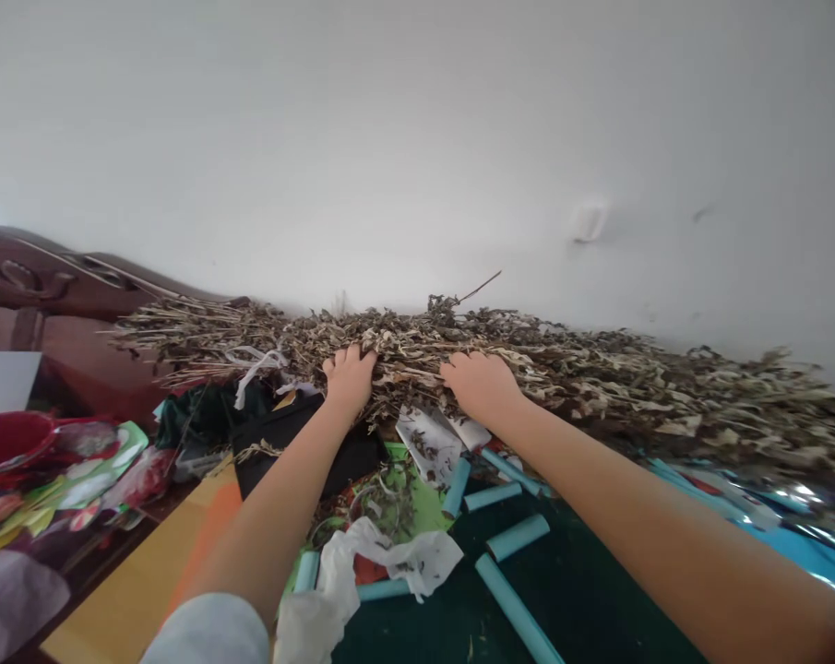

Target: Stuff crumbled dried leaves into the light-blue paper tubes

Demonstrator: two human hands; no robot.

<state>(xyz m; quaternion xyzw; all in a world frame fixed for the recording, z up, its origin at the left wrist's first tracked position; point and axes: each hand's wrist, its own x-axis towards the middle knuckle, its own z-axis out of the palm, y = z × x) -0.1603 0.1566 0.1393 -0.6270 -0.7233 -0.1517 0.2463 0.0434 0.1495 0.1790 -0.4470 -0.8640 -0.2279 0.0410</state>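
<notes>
Forearms (638, 507), dry stalks (417, 349), red basin (8, 437)

Open air above dried-stem bundle (631, 383), twig (481, 286) poking up mid-way, wall (417, 138) blocking behind, gap betw. L hand (349, 378) & R hand (483, 383), blue tubes (518, 538) & crumpled white sheet (325, 590) cluttering front
</notes>
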